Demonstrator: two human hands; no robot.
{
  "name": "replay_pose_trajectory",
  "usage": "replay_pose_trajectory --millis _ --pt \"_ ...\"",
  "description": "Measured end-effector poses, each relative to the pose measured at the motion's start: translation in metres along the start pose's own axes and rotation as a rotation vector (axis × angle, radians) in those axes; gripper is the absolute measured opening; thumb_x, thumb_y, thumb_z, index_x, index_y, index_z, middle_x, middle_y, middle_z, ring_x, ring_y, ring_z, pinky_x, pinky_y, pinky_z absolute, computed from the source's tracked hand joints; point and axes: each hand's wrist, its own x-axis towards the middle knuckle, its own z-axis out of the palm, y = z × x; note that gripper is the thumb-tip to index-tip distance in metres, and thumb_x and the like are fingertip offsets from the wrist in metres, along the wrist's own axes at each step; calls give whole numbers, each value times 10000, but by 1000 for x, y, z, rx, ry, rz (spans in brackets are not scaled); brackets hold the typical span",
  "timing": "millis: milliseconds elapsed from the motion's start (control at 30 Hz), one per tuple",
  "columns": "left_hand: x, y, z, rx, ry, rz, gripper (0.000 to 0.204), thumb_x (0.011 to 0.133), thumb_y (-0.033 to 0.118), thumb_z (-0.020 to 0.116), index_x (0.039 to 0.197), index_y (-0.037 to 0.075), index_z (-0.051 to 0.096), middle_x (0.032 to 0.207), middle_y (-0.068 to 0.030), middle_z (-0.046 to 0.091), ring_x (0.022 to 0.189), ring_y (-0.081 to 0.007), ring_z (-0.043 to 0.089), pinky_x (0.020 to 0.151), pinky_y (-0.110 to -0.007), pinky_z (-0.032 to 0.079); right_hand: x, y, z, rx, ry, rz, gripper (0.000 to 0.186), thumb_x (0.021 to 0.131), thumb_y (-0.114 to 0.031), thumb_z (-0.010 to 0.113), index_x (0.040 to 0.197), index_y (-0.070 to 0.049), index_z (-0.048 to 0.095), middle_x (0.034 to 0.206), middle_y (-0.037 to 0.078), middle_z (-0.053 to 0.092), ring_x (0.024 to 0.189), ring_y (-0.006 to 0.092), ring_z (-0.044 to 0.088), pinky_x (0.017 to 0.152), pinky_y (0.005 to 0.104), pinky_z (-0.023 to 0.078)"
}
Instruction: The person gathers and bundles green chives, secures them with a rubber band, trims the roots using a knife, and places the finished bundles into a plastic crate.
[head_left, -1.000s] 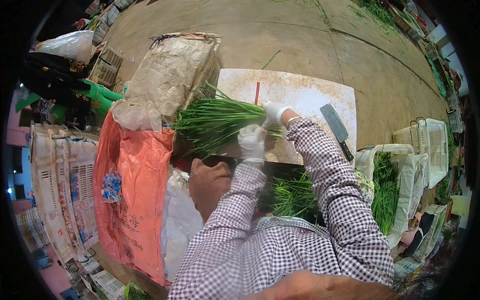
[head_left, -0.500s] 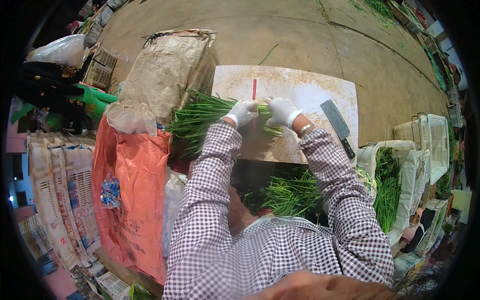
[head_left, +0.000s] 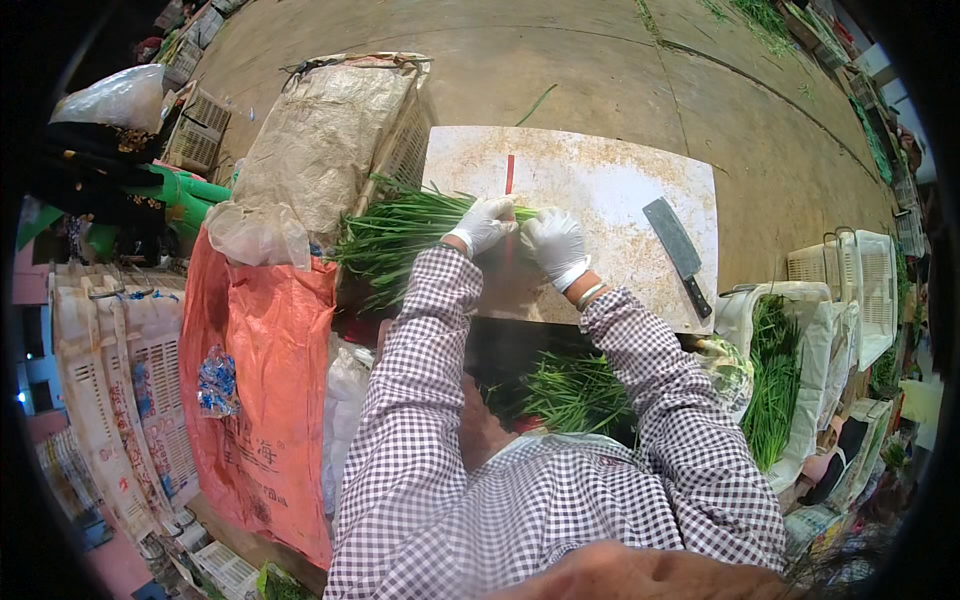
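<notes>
My left hand (head_left: 482,226), in a white glove, is closed around a bunch of long green chives (head_left: 405,232) on a white board (head_left: 600,180). Their leafy ends fan out leftward over the board's edge. My right hand (head_left: 555,243), gloved too, is closed on the stalk ends just right of the left hand; its fingertips are partly hidden. A red strip (head_left: 510,173) runs on the board behind the bunch. To the right lies a cleaver (head_left: 677,255) with a black handle, touched by neither hand.
Loose chives (head_left: 575,392) lie below the board, near my body. On the right stands a white-lined basket (head_left: 780,292) of greens. At left are a cloth-covered crate (head_left: 325,140), an orange sack (head_left: 280,400) and a white plastic crate (head_left: 120,360). Concrete floor (head_left: 560,60) stretches beyond the board.
My right hand has shifted slightly left and closed over the stalk ends, which showed below it before. My left hand keeps its hold in nearly the same place.
</notes>
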Motion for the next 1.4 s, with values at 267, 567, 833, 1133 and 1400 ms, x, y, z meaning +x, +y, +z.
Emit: replay_pose_trajectory --millis 267,567,833,1133,1400 --pt "-8 8 1 4 205 157 140 751 31 698 755 22 559 828 -170 612 880 -371 598 803 -438 477 -18 -10 -66 526 -363 77 106 762 -193 683 761 -92 652 836 91 633 780 296 603 705 409 494" --pt "-13 29 -3 240 107 4 106 797 173 684 838 94 627 1259 -109 603 1173 -317 531 1030 -484 333 -49 1 -111 266 -399 -25 59 742 -125 644 764 -82 610 728 114 619 679 312 631 628 448 513" --pt "-21 45 -7 380 69 -38 141 753 194 745 820 131 637 1199 -63 609 1113 -315 547 1043 -511 312 11 18 -60 143 -233 92 354 762 -204 721 1068 -85 589 1003 109 632 976 303 614 772 400 519" --pt "-31 52 -6 408 76 -15 146 745 215 752 823 154 644 1368 -80 522 1287 -321 442 1095 -610 214 11 32 -42 168 -389 4 239 804 -200 638 1013 -85 618 990 116 611 936 309 615 741 415 519" --pt "-30 54 -7 343 -138 -145 128 774 247 720 835 158 651 1452 -143 450 1342 -341 401 1112 -598 191 0 -5 -44 129 -486 6 934 668 -347 781 1407 31 352 1467 239 370 1391 361 323 1155 448 240"
